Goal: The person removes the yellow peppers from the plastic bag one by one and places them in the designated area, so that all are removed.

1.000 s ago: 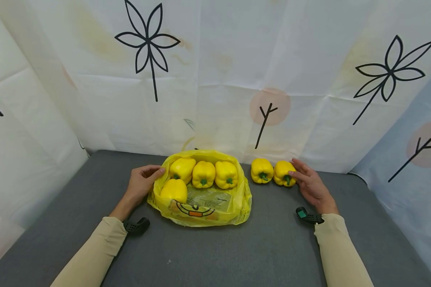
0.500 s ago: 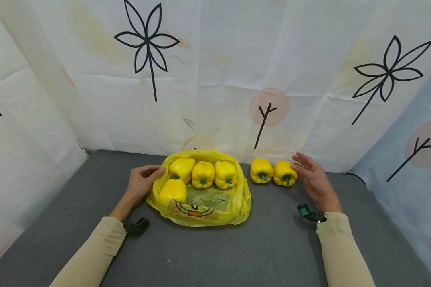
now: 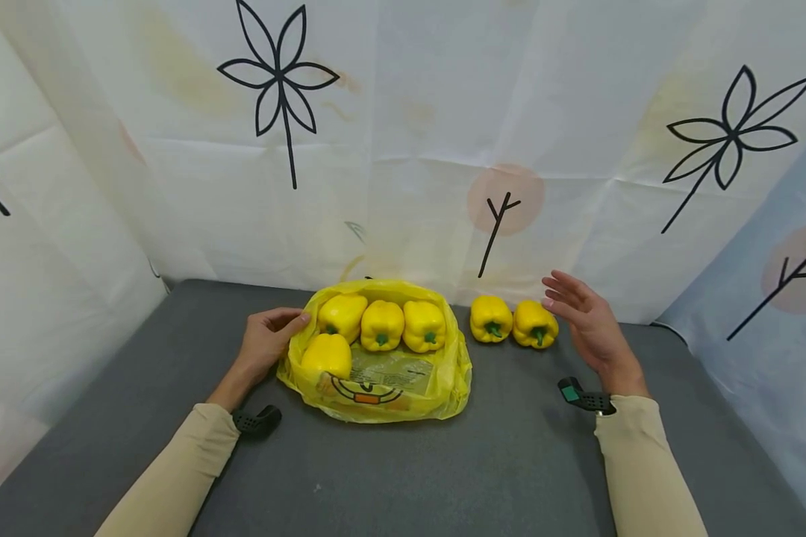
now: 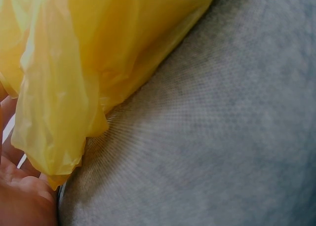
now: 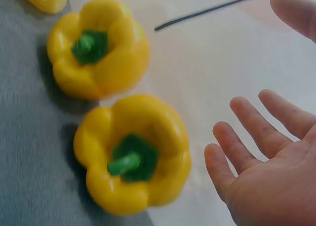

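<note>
A yellow plastic bag (image 3: 453,373) lies with its mouth spread wide, holding several yellow bell peppers (image 3: 381,326). At its left rim my left hand (image 3: 263,343) pinches the plastic between thumb and fingers; in the left wrist view a fold of the bag (image 4: 54,112) hangs over the palm (image 4: 24,196). Two more bell peppers stand side by side to the right of the bag, a nearer one (image 3: 491,318) and an outer one (image 3: 534,324). My right hand (image 3: 587,321) is raised just right of the outer pepper, fingers extended and apart from it in the right wrist view.
The grey table (image 3: 403,477) stretches toward me in front of the bag. Behind it hangs a white cloth (image 3: 416,216) with printed plants, close to the bag and peppers. Black bands (image 3: 257,423) sit on both wrists.
My right hand has let go of the outer pepper and lifted up and away to the right, its fingers straightening. The left hand, bag and peppers stay where they were.
</note>
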A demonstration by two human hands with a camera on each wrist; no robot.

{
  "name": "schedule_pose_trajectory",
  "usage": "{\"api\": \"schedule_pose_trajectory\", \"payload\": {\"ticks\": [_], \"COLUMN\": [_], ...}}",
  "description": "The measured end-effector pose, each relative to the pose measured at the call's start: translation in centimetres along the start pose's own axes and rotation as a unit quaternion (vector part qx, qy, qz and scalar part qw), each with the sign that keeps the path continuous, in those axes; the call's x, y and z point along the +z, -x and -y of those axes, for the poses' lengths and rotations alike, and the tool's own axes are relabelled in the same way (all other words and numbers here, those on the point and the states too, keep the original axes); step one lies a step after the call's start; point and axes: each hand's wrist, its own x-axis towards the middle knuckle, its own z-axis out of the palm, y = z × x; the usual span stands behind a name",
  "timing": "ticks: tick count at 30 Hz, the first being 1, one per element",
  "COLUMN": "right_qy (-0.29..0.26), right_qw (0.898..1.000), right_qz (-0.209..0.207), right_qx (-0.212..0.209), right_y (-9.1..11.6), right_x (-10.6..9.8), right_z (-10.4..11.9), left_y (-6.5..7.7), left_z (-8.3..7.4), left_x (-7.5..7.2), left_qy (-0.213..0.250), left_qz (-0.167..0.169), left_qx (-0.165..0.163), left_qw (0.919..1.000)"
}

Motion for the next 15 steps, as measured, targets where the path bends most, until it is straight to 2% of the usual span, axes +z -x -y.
{"api": "schedule_pose_trajectory", "payload": {"ticks": [15], "right_qy": [0.021], "right_qw": [0.998], "right_qz": [0.059], "right_qx": [-0.012], "right_y": [0.2], "right_x": [3.0], "right_z": [2.8], "left_y": [-0.1], "left_z": [0.2], "left_x": [-0.1], "left_qy": [0.005], "left_qz": [0.013], "left_qx": [0.006], "left_qw": [0.9999]}}
